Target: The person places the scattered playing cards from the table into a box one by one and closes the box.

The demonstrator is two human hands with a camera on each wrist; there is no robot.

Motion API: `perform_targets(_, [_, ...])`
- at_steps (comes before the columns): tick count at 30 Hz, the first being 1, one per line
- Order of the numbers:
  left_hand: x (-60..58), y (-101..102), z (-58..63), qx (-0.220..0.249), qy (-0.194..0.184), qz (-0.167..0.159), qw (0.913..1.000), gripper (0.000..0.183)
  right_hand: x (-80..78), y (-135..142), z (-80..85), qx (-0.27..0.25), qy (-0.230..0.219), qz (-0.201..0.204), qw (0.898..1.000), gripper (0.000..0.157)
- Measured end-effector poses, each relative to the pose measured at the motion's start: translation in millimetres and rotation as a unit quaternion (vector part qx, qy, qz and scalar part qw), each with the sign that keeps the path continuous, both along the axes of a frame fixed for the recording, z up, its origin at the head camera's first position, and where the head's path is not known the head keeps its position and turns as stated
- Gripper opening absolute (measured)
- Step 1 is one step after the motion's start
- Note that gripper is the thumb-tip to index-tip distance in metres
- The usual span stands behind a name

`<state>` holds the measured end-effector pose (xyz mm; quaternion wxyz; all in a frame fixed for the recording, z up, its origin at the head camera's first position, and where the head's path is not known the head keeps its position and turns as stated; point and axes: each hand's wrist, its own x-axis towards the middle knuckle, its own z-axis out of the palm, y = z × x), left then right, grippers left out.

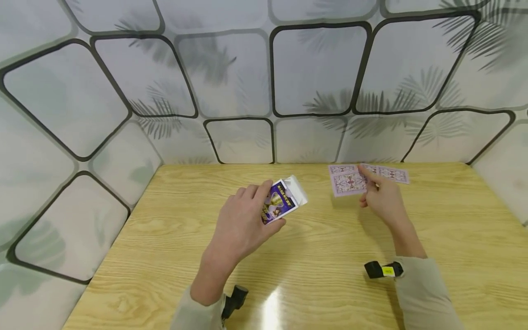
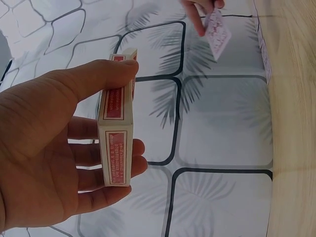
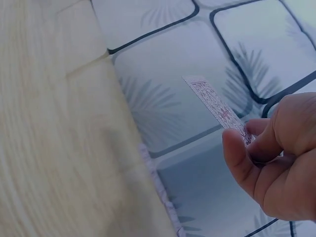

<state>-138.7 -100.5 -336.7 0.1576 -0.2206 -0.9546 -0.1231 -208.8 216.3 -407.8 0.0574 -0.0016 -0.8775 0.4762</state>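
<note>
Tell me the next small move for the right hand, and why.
Probably lower the held card onto the table near the flat cards by the far edge: the right hand pinches it above the tabletop, close to them, while the left hand holds the card box.

My left sleeve (image 1: 199,316) is plain pale beige with soft creases, and my right sleeve (image 1: 425,293) matches it. By the left one sits a blocky black device (image 1: 234,300); at the right, a second black unit (image 1: 374,269) bears a yellow label (image 1: 388,271), its dark print too small to read
</note>
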Motion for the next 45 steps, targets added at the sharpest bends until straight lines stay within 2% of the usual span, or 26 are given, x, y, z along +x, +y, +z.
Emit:
perform_targets(5, [0.4, 0.7, -0.5, -0.007, -0.005, 0.0, 1.0, 0.078, 8.3, -3.9, 14.1, -0.013, 0.035, 0.003, 0.999, 0.046])
perform_targets(12, [1.6, 1.9, -0.3, -0.014, -0.007, -0.007, 0.9998, 0.078, 23.3, -16.3, 38.4, -0.03, 0.121, -0.017, 0.992, 0.043])
perform_targets(17, [2.4, 3.1, -1.6, -0.021, -0.005, -0.014, 0.9997, 0.078, 34.6, -23.8, 52.0, -0.018, 0.155, -0.024, 0.987, 0.037])
perform_targets(24, [2.9, 4.8, -1.9, -0.021, -0.01, -0.016, 0.9996, 0.078, 50.7, -34.3, 67.0, -0.029, 0.196, 0.013, 0.98, 0.034])
perform_targets(28, [3.4, 5.4, -2.0, -0.02, -0.005, -0.022, 0.9996, 0.079, 60.4, -41.3, 73.7, -0.053, 0.201, 0.046, 0.977, 0.034])
perform_targets(35, [4.0, 6.7, -2.5, -0.019, -0.001, -0.03, 0.9994, 0.078, 71.3, -51.1, 80.9, -0.091, 0.168, 0.088, 0.978, 0.033])
perform_targets(39, [4.3, 7.6, -2.2, -0.018, -0.004, -0.034, 0.9993, 0.077, 73.0, -57.2, 81.0, -0.089, 0.153, 0.1, 0.979, 0.031])
perform_targets(45, [4.8, 8.9, -2.5, -0.023, -0.004, -0.04, 0.9989, 0.076, 73.3, -62.1, 78.0, -0.07, 0.154, 0.1, 0.981, 0.031])
